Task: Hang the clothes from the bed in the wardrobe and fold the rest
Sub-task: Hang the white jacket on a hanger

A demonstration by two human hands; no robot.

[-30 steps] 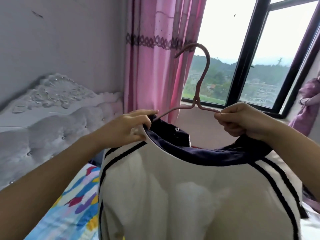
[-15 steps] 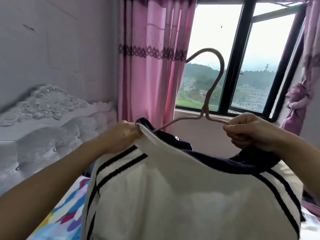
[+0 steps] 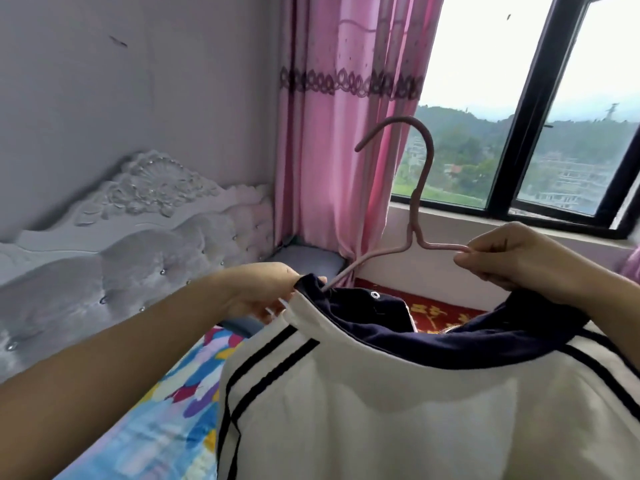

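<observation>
**Now easing the hanger into the collar**

Head view, the only one: working the pink hanger (image 3: 420, 188) into the navy neckline of the white top (image 3: 381, 410), holding both up above the patterned bed (image 3: 166, 403), facing the window (image 3: 478, 64).

Judging this to be the seating step. Best done by keeping the hook upright, sliding the wire's left arm further under the shoulder, and stretching the collar only gently to avoid pulling it out of shape. Probably worth getting both shoulders sitting level before heading for the wardrobe, nowhere in sight.

Pinching the hanger's right bend with the right hand (image 3: 512, 261), fingers curled tight round the wire.

Gripping the collar's edge with the left hand (image 3: 263, 292), thumb and fingers closed on the cloth, just beside the wire's entry point.
</observation>
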